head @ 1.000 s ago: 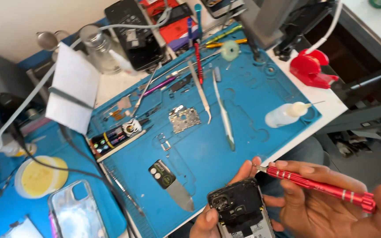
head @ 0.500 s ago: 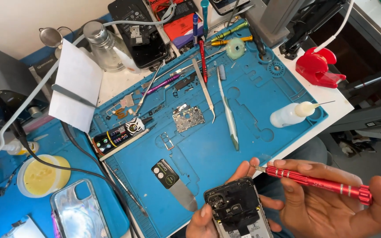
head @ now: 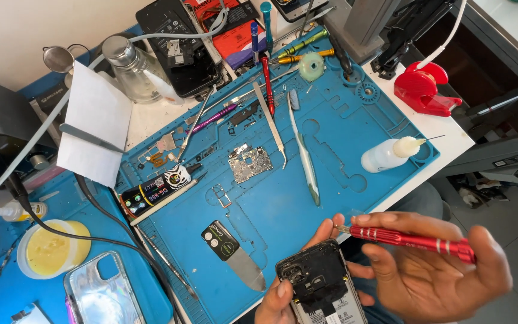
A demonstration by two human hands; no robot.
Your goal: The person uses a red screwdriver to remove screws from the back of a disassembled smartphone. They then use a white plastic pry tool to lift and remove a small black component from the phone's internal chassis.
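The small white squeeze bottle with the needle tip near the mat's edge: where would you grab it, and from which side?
Probably by the white squeeze bottle's wide round body, coming down from above. It lies on its side on the blue mat, with the thin needle pointing away to the right, so fingers closing across the body stay clear of the tip.

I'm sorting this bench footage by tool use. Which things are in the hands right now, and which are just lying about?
In hand:
left hand holds opened phone
right hand holds red screwdriver

Lying about:
circuit board
tweezers
white squeeze bottle
metal pry blade
clear phone case
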